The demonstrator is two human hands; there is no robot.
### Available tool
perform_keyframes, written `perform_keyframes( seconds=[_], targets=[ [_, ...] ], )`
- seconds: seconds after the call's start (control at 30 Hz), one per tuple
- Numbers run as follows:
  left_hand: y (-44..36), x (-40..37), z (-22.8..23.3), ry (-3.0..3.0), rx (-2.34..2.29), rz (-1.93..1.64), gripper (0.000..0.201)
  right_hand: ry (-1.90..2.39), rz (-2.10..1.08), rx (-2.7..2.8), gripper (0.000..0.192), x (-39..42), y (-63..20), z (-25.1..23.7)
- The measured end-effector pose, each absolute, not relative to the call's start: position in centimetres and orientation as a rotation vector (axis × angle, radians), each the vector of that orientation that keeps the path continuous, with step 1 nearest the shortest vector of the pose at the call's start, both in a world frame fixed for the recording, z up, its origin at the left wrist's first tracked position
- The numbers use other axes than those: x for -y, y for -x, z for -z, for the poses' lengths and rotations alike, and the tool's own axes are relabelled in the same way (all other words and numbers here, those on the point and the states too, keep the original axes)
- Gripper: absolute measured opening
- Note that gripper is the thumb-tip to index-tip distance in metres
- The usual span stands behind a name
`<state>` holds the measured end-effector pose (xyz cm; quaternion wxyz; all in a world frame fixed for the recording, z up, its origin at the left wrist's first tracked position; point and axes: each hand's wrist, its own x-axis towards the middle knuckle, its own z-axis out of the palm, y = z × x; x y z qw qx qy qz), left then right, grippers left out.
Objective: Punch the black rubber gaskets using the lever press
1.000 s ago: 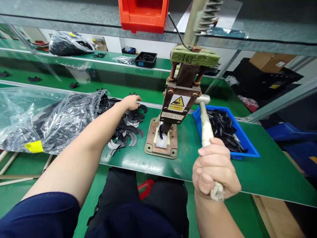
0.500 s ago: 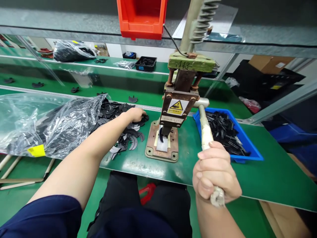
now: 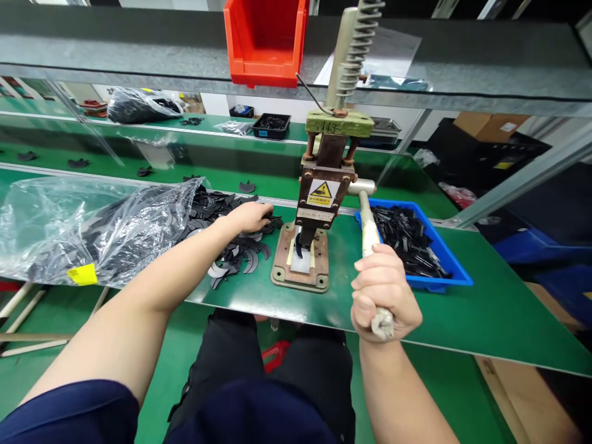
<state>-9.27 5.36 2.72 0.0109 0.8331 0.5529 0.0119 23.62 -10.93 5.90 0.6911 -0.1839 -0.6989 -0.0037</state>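
My right hand [image 3: 386, 290] is wrapped around the tape-covered lever [image 3: 369, 231] of a hand press [image 3: 324, 191]. Under the press's ram, a black curved part [image 3: 298, 243] sits on the light plate of the base [image 3: 279, 275]. Left of the press, my left hand [image 3: 253, 217] is at the right edge of a heap of black curved parts [image 3: 210, 206]. Its fingers are pinched together on a dark curved part [image 3: 274, 224], partly hidden by the hand.
A clear plastic bag [image 3: 115, 228] of black parts lies left of the heap. Right of the press stands a blue tray [image 3: 456, 262] with black slender pieces. An orange bin [image 3: 266, 77] sits on the shelf above. Several black parts lie along the green surface behind.
The whole view has shifted a little with my head. My left hand stays at the heap's edge with its fingers slightly moved, and my right hand keeps its grip on the lever.
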Motion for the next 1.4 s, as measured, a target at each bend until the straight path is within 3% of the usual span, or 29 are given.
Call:
perform_keyframes(
  seconds=[0.13,0.33,0.53,0.73,0.93,1.13,1.4],
  targets=[
    [9.5,-2.5,-4.1,-2.71,-1.632,0.152,0.027,0.415,0.008,1.564,0.025,10.9,-23.5,-5.8],
    [7.1,2.3,-4.0,-2.625,-1.631,0.405,0.04,0.411,-0.014,1.55,0.024,10.9,-23.4,-5.8],
    [4.7,3.1,-4.0,-2.633,-1.465,-0.034,0.026,0.407,0.007,1.551,0.027,10.9,-23.3,-5.9],
    [2.8,2.7,-0.4,-1.993,-1.473,-0.592,0.031,0.439,0.009,1.558,0.028,11.2,-23.3,-6.1],
    [1.7,3.3,0.9,-1.725,-1.374,-0.7,0.036,0.443,0.041,1.553,0.032,10.9,-23.1,-6.3],
    [2.8,2.2,0.0,-1.486,-1.176,-0.735,0.024,0.409,0.078,1.542,0.03,10.5,-22.9,-6.2],
    [3.9,1.2,1.6,-1.662,-1.231,-0.76,0.02,0.374,0.105,1.479,0.039,10.0,-22.3,-6.3]
  ],
)
